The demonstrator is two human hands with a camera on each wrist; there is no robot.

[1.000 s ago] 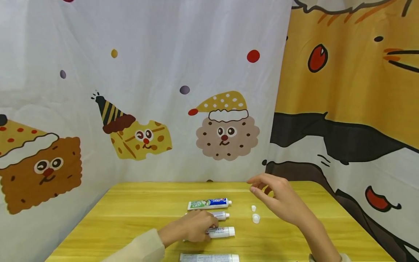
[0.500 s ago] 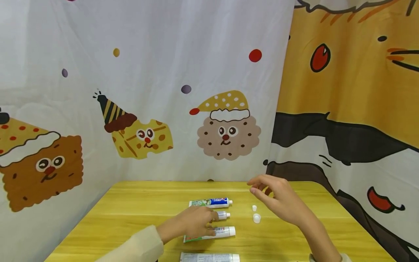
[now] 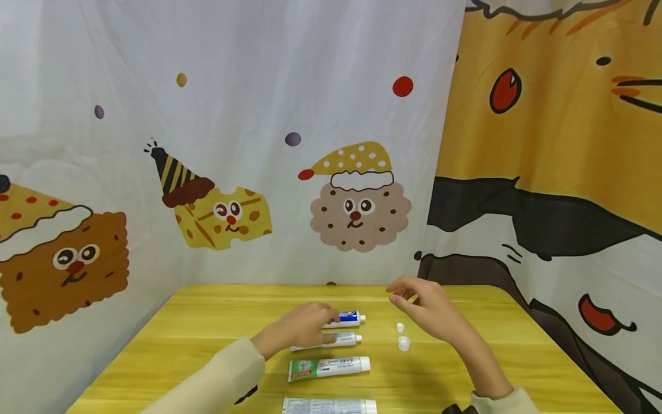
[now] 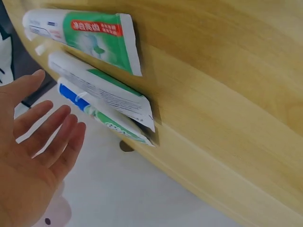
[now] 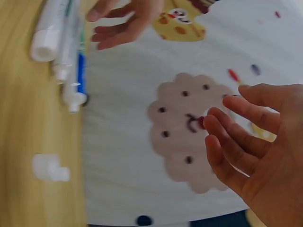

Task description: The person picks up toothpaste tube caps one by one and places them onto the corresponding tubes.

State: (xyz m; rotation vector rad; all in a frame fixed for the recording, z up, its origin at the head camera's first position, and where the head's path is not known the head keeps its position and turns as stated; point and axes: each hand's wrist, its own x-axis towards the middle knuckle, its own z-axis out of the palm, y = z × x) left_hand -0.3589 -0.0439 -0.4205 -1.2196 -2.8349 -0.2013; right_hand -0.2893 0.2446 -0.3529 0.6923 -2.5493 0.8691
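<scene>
Four-sided rows aside, several toothpaste tubes lie crosswise on the table, nozzles to the right. The farthest is a blue-and-green toothpaste tube (image 3: 349, 318) with a bare nozzle. In front of it lies a whitish toothpaste tube (image 3: 343, 339), also uncapped. Nearer are a green-and-white toothpaste tube (image 3: 329, 368) and a grey-white toothpaste tube (image 3: 329, 406), both with white caps on. My left hand (image 3: 305, 325) reaches over the two farthest tubes, fingers extended and holding nothing; it partly covers them in the head view. My right hand (image 3: 426, 307) hovers at the right, fingers relaxed, nothing in it.
A small white cap (image 3: 400, 327) and a larger white cap (image 3: 404, 344) sit on the yellow wooden table (image 3: 207, 339), right of the tubes. A cartoon-printed curtain (image 3: 289, 69) hangs right behind the table's far edge.
My left hand has lifted off the green-and-white toothpaste tube and moved away from me, over the farthest tubes. My right hand has barely moved.
</scene>
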